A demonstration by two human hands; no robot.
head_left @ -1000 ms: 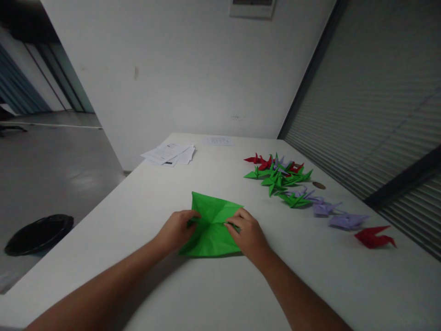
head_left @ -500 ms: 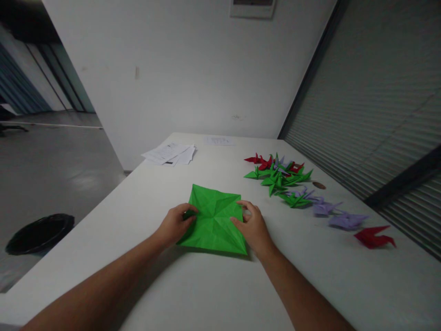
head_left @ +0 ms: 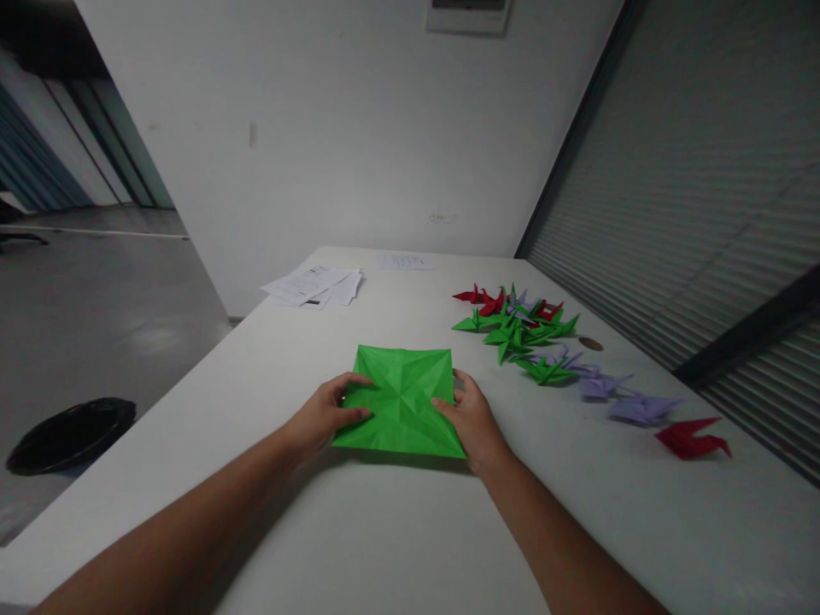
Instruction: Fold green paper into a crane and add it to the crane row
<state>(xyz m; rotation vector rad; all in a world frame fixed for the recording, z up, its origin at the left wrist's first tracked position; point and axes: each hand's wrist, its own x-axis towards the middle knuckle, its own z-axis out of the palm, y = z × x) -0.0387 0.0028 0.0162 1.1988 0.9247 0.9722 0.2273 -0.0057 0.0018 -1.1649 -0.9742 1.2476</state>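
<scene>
A square green sheet of origami paper (head_left: 403, 406), creased with lines that meet at its centre, lies nearly flat just above or on the white table. My left hand (head_left: 330, 414) grips its left edge, thumb and a finger showing on top. At the right edge my right hand (head_left: 471, 418) has its thumb on the upper face and its other fingers behind the paper. Both hands hold the one sheet between them.
Right of the sheet lie several folded green cranes (head_left: 509, 333), purple cranes (head_left: 644, 408) and red cranes (head_left: 692, 438). A brown disc (head_left: 590, 343) rests near the window blinds. Printed papers (head_left: 313, 284) lie at the back left. Beside the table stands a black-lined bin (head_left: 70, 436).
The right fingers have slipped from the sheet's upper corner to behind its right edge. The left fingers have opened out over the left edge. The sheet has flattened and turned slightly.
</scene>
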